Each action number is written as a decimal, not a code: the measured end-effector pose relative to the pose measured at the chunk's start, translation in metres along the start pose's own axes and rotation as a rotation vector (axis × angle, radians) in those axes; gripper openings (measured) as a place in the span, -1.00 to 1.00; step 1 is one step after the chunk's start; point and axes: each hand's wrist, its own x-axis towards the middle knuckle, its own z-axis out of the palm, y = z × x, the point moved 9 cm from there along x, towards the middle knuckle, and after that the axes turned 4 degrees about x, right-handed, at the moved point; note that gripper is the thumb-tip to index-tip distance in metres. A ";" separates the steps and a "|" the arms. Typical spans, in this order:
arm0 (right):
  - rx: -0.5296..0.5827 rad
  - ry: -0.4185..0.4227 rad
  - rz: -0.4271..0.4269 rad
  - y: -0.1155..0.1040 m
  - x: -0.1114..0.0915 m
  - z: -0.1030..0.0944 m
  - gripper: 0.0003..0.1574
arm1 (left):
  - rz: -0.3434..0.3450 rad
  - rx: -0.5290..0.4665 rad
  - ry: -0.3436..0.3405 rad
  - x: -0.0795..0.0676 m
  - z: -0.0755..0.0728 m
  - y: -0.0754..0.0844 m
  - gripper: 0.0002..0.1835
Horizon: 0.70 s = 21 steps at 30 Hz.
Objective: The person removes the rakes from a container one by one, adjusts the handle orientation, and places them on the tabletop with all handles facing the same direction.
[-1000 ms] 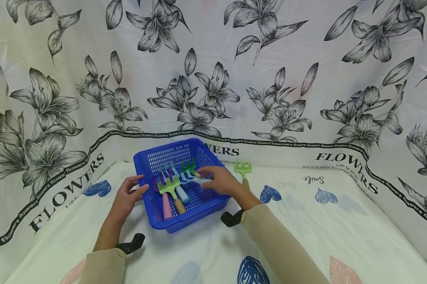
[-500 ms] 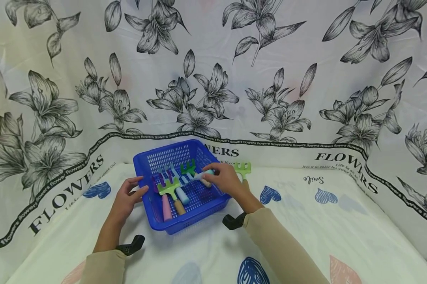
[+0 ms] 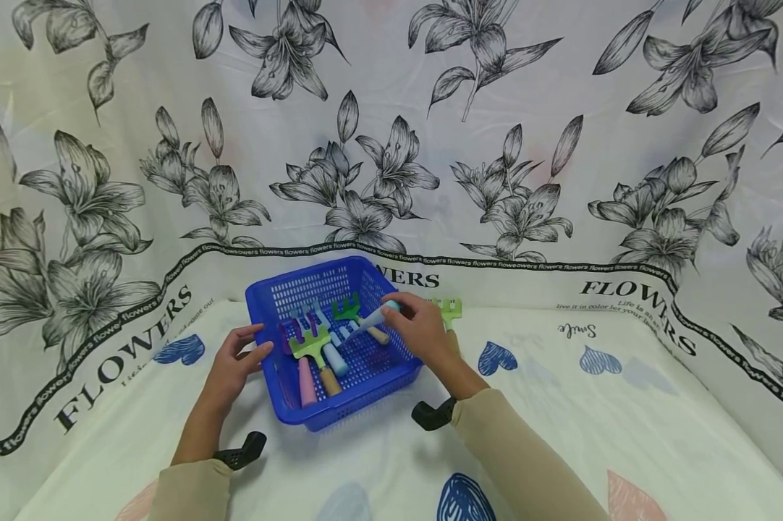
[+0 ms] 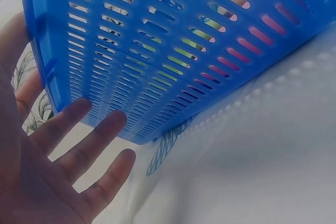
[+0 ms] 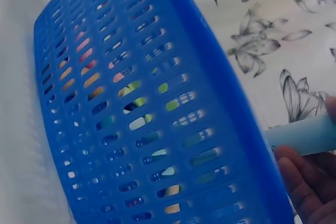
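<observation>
Pale-blue tool now tilts steeper, pinched by right hand near dark-green rake; loose-fingered left hand touches basket.

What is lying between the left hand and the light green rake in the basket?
Between the left hand and the light green rake, the head view shows the left wall of the basket, then part of a purple tool.

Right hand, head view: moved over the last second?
Yes. The right hand has moved rightward in the image, closer to the dark blue heart print on its right, while pinching a light blue handle.
</observation>
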 end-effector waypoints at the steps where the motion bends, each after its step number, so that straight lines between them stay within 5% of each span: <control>1: 0.027 0.011 -0.002 -0.001 -0.001 -0.001 -0.68 | 0.001 0.002 0.004 0.000 0.000 0.000 -0.29; 12: 0.089 0.105 0.001 -0.036 -0.011 -0.019 -0.69 | -0.012 -0.024 0.001 0.002 0.006 -0.001 -0.27; 18: 0.104 0.130 -0.067 -0.047 -0.011 -0.026 -0.72 | -0.016 -0.017 -0.002 0.002 0.004 -0.003 -0.27; 21: 0.081 0.154 -0.092 -0.071 -0.018 -0.032 -0.73 | -0.013 -0.007 -0.005 0.002 0.003 -0.003 -0.24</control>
